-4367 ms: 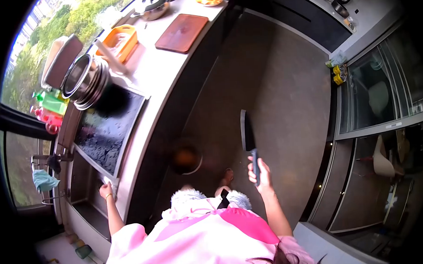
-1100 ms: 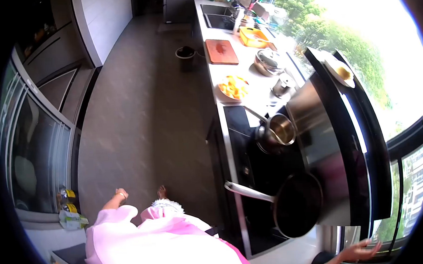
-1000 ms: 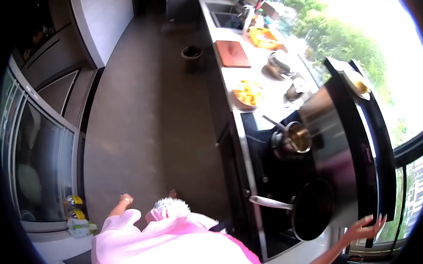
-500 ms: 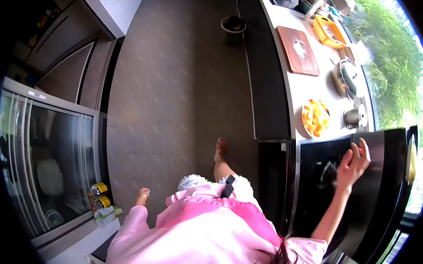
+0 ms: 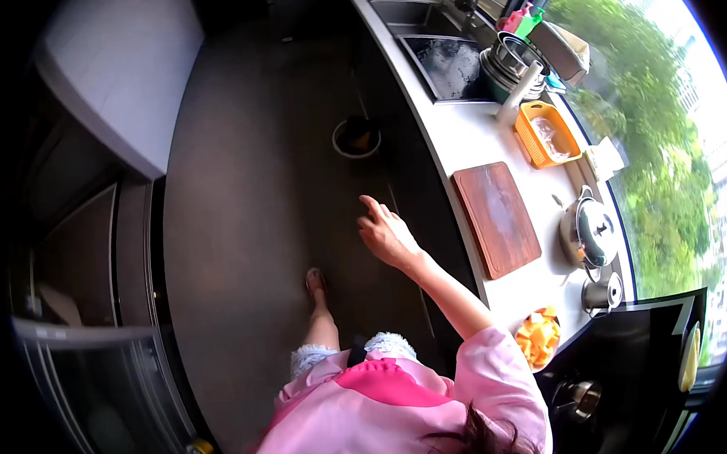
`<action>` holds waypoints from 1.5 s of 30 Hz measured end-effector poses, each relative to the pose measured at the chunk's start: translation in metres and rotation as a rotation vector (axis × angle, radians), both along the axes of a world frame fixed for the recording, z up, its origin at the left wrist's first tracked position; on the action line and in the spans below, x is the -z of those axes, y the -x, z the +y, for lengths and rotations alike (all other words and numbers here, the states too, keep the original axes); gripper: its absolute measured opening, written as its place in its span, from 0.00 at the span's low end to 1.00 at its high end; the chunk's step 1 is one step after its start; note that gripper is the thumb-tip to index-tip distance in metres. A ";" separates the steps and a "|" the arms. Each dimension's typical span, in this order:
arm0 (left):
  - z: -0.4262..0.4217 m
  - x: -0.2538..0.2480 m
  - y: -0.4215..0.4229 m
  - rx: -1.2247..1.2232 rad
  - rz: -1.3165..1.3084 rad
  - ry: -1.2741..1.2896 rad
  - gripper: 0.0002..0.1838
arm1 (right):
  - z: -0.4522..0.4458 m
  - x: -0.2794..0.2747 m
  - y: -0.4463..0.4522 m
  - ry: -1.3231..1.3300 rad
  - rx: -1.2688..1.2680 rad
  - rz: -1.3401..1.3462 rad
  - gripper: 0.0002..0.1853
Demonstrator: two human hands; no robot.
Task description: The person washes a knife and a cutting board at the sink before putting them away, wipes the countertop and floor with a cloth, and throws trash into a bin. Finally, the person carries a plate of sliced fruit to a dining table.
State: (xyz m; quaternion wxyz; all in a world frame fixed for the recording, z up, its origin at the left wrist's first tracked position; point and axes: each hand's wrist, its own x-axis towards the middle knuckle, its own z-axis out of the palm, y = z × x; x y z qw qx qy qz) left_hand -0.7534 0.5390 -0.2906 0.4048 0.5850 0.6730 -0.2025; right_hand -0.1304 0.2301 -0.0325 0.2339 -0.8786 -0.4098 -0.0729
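My right hand (image 5: pixel 388 232) reaches out in front of me over the floor, beside the dark cabinet fronts. It holds nothing; its fingers are apart, the forefinger stretched and the others partly bent. A dark bin (image 5: pixel 357 138) with a pale rim stands on the floor beyond it. On the counter to its right lies a brown wooden cutting board (image 5: pixel 498 220). Closer to my body, a bowl of orange chunks (image 5: pixel 538 337) sits on the counter near the black stove. My left hand is out of view.
Along the window stand a lidded steel pot (image 5: pixel 589 233), a smaller steel pot (image 5: pixel 602 294) and an orange basket (image 5: pixel 548 135). Stacked bowls (image 5: pixel 514 60) are beside the sink (image 5: pixel 420 18). A wall corner (image 5: pixel 149 166) juts out at left. A metal pan (image 5: pixel 579 399) is on the stove.
My right hand has left the stove area and swung left and forward over the floor. My left hand has gone out of view. I have turned and walked towards the sink end.
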 end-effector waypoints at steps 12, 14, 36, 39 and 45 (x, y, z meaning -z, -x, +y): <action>0.333 -0.006 -0.555 0.494 -0.513 -0.067 0.01 | -0.121 0.082 -0.110 -0.466 1.580 -0.170 0.11; 0.311 -0.023 -0.688 0.647 -0.587 0.083 0.02 | -0.205 0.127 -0.057 -0.090 2.192 -0.268 0.19; -0.335 -0.106 -1.037 2.194 -0.990 0.451 0.33 | -0.071 0.169 -0.092 -1.951 2.229 -0.062 0.26; -0.300 -0.109 -1.053 2.092 -1.043 0.550 0.33 | -0.025 0.159 -0.112 -1.955 2.354 0.110 0.32; -0.207 -0.135 -1.160 1.918 -0.657 0.977 0.38 | 0.046 0.076 -0.189 -1.772 2.270 0.185 0.34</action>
